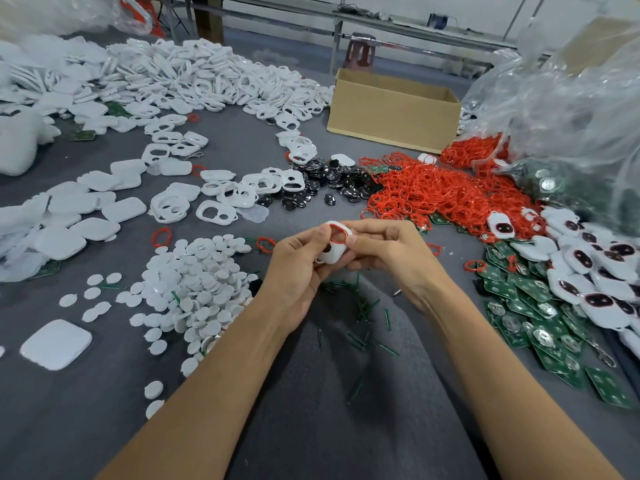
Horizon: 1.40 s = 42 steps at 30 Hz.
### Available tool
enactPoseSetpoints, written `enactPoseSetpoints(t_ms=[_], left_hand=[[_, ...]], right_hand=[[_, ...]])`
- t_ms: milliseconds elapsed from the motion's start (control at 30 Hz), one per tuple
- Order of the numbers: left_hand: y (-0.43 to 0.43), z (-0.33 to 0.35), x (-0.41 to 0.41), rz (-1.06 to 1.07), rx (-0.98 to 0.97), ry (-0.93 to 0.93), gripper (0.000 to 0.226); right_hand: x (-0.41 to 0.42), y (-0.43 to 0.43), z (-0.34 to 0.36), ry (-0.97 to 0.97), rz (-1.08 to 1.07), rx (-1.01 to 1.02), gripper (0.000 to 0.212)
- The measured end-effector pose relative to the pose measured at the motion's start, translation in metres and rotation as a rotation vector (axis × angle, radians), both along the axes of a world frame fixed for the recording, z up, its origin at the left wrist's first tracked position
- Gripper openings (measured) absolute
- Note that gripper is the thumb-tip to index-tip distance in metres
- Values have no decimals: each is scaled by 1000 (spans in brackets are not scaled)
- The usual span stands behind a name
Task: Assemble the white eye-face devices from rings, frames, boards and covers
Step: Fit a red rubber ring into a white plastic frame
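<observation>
At the centre of the head view both hands hold one white frame [333, 252]. My left hand [294, 268] grips its left side with the thumb on top. My right hand [388, 252] pinches a red ring [338, 235] against the frame's upper opening. A heap of red rings [440, 195] lies to the right. Green boards [526, 306] spread at the lower right, with finished white eye-face devices [595, 268] on them. White frames [221, 199] and black eye inserts [322, 185] lie beyond my hands.
A pile of white round discs [194, 278] sits left of my hands. Square white covers [55, 344] lie at the left. An open cardboard box [391, 116] stands behind the rings, with clear plastic bags [568, 109] at the right. Green slivers [360, 320] litter the cloth near me.
</observation>
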<state>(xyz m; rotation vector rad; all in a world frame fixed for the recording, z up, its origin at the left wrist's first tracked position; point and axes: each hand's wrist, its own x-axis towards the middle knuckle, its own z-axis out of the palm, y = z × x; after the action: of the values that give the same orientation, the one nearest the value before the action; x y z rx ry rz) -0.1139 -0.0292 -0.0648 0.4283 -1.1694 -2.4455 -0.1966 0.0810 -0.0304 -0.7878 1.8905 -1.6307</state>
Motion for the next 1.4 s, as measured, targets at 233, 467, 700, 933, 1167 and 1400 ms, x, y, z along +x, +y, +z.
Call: enactPoseSetpoints(t_ms=[233,467,700,933,1167,1400], left_hand=[[9,-4,-5,248,-229,-74,26],[11,-6,-1,342,-561,-48,21],[12,-11,-2,362,-754,-87,28],[11,-10,-6,400,-598,-165,23],[15,-3,-6,284,-307,-78,35],[17,0,-6,274,-232,-40,27]], right_hand=[[16,-14,-14,806,-319,58,9],[16,-15,-5,263,-415,10,10],[13,-12,-2,602,-348,218,11],[10,-10,3,785,-410,151,12],[21,-18,-3,585,-430,-9,8],[23,-21,-8,614,-408,-12,7]])
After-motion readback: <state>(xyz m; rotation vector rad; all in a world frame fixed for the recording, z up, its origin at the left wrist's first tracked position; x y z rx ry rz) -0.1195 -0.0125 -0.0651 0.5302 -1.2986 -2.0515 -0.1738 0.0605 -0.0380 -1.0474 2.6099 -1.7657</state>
